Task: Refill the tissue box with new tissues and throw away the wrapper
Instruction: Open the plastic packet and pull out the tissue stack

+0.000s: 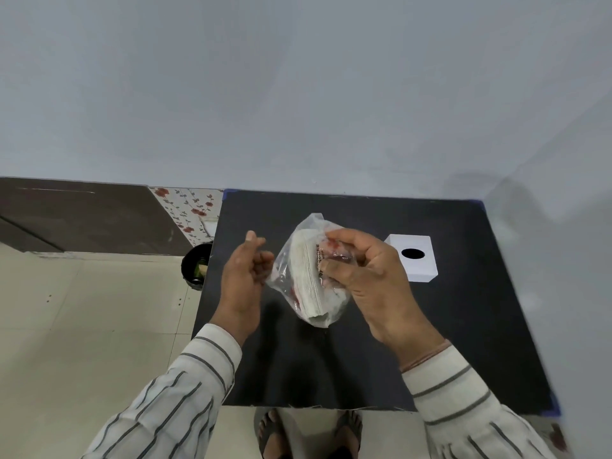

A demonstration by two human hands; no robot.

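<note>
A stack of white tissues (309, 279) sits inside a clear plastic wrapper (298, 240) with red print, held up above the black table (331, 369). My right hand (367, 283) grips the pack from its right side. My left hand (243, 276) pinches the wrapper's left edge with curled fingers. A white tissue box (420, 270) with a round black opening on top stands on the table to the right of my right hand.
A black bin (195, 266) with some scraps inside stands on the tiled floor just left of the table. A flowered panel and a brown board lean at the wall behind it. A grey wall borders the table at back and right.
</note>
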